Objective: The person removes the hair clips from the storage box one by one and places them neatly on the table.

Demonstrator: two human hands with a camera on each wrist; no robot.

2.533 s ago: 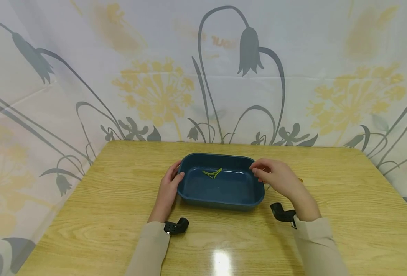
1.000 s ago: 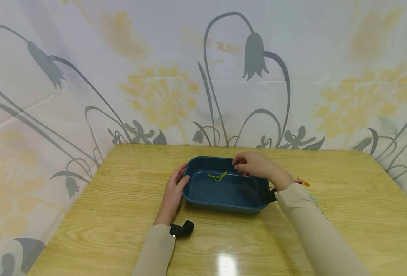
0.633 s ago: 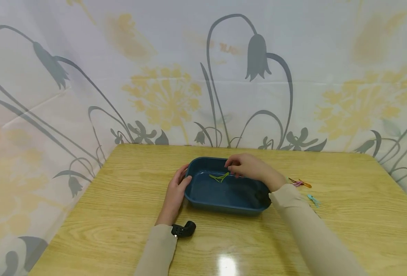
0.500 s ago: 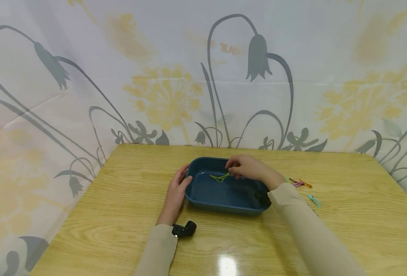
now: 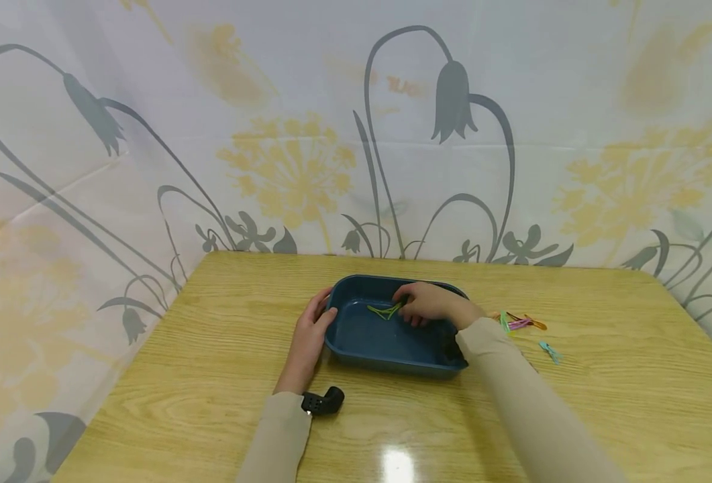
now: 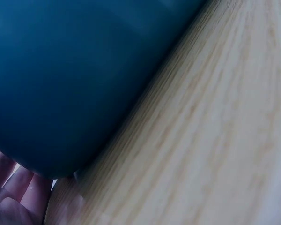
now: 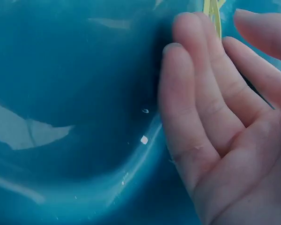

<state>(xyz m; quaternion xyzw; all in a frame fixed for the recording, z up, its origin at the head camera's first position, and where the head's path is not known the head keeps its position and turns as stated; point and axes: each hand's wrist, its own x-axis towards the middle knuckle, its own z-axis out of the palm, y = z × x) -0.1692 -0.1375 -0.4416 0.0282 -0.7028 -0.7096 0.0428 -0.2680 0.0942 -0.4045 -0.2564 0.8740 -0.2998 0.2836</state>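
So the tabletop (image 5: 603, 376) in front of me is a light wood-grain one with rounded far corners, and there's a bright glare spot on the near part. Sitting on it, about in the middle, is a dark blue rectangular tray (image 5: 386, 352). Off to the right of the tray there's a little bunch of colored clips (image 5: 520, 323) – green, pink, orange – and one more light blue clip (image 5: 549, 350) lying alone, a bit nearer to me.
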